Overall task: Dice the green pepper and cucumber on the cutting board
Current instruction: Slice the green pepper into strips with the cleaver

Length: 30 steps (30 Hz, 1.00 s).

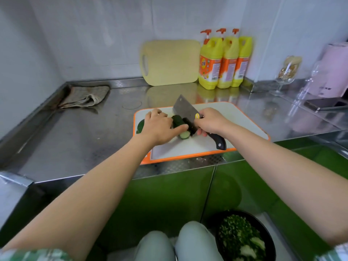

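On the cutting board [235, 129], the left hand [158, 127] is clasping the cucumber [178, 122]; at its 3 o'clock, the right hand [211, 123] is grasping the cleaver [185, 110], blade against the cucumber.

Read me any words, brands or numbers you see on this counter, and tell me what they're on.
Nothing reads clearly.
White characters on the orange label of the front detergent bottle: too blurred.
Yellow sticker on the cleaver: too small.
Dark print on the pink appliance: too blurred.
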{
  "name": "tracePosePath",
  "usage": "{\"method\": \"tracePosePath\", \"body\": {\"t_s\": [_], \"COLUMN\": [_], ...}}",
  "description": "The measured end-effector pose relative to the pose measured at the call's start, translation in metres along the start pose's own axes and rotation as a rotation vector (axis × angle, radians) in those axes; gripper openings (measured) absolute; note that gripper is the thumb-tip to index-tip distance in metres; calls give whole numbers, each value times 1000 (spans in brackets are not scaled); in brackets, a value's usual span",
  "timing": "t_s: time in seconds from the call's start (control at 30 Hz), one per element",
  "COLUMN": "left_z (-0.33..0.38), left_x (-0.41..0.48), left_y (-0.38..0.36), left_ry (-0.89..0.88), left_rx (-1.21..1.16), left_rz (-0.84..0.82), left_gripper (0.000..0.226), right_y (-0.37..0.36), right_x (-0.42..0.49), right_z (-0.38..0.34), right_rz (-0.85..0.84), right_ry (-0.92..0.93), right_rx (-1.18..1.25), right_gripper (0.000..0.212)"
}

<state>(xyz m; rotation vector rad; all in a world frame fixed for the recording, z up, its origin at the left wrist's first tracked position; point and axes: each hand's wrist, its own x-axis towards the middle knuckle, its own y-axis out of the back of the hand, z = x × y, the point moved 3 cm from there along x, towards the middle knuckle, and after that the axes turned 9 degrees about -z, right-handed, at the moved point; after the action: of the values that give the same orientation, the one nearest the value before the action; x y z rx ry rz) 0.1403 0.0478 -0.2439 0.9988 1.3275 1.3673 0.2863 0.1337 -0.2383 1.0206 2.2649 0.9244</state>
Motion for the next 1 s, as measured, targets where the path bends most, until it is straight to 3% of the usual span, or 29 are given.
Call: {"method": "tracePosePath", "body": {"t_s": [0.07, 0.17, 0.27, 0.4, 0.5, 0.67, 0.73, 0.87, 1.0], "left_z": [-7, -25, -35, -19, 6, 23, 20, 8, -24], "left_x": [-2, -8, -12, -12, -2, 18, 22, 25, 27], "left_y": [1, 2, 3, 9, 5, 3, 4, 16, 39], "left_ry": [54, 100, 81, -52, -121, -97, -122, -112, 32], "left_rx": [-8, -57, 2, -28, 90, 228, 177, -20, -202], "left_rz": [54, 12, -20, 74, -16, -119, -78, 115, 290], "left_gripper": [74, 82, 76, 80, 85, 57, 48, 51, 55], "right_y": [-2, -3, -1, 2, 2, -1, 1, 3, -4], "right_x": [-3, -3, -1, -1, -2, -4, -2, 2, 8], "right_z": [0, 5, 11, 22, 31, 40, 42, 38, 21], "right_rz": [-2, 8, 85, 140, 120, 80, 94, 139, 142], "right_ry": [4, -15, -29, -51, -62, -102, -108, -92, -53], "right_rx": [-3, 8, 59, 171, 333, 501, 510, 560, 652], "right_gripper": [17, 18, 23, 25, 23, 19, 22, 25, 25]}}
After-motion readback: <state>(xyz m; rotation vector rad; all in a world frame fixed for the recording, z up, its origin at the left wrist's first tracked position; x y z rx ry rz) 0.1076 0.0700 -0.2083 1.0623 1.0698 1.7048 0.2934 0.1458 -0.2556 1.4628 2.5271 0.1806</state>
